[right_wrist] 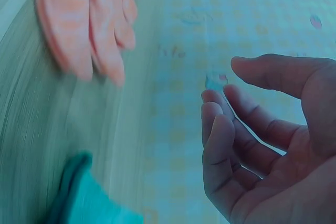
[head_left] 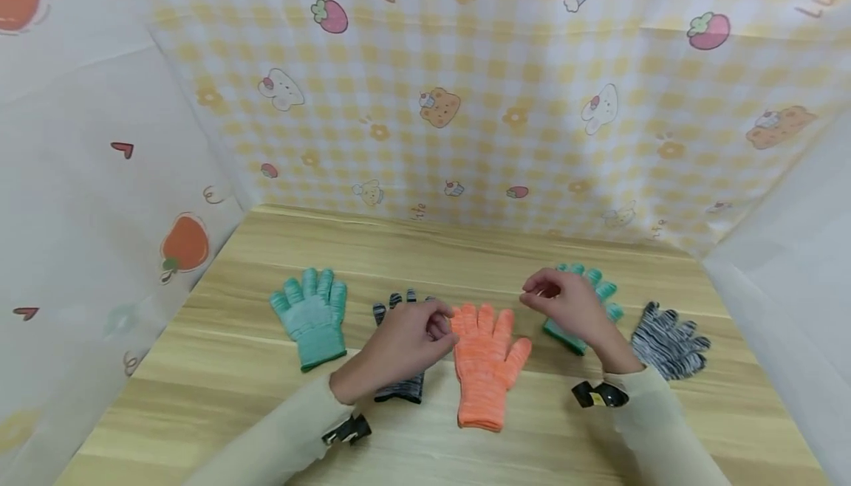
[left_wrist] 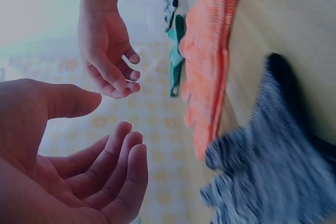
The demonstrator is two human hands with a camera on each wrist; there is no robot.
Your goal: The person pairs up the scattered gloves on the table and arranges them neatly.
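Head view: I have the left hand [head_left: 402,342] over the left grey-black glove [head_left: 404,388] and the right hand [head_left: 568,305] over the right green glove [head_left: 564,337], with the orange glove [head_left: 482,368] lying between them on the tabletop [head_left: 425,250]. Both hands look released to me: in each wrist view the thumb stands apart from loosely bent fingers [right_wrist: 219,135], and nothing is grasped. I judge this as a hovering step, with neither hand committed to a glove; for the orange one, the next move would call for lowering both hands and pinching the cloth at its cuff or edges. The left green glove [head_left: 311,320] lies flat at the far left, and the right grey-black glove [head_left: 670,344] lies beyond the right hand, its fingers angled away to the right.

All of these read as soft knit, limp and likely to fold under a pinch. The orange one is faintly streaked, with a straight cuff and its thumb splayed to the right; its edge looks doubled from the left wrist, and I cannot tell whether it is one layer or a stacked pair. The green cuffs carry a darker hem, the grey-black knit is marled, and the tabletop shows long pale wood grain
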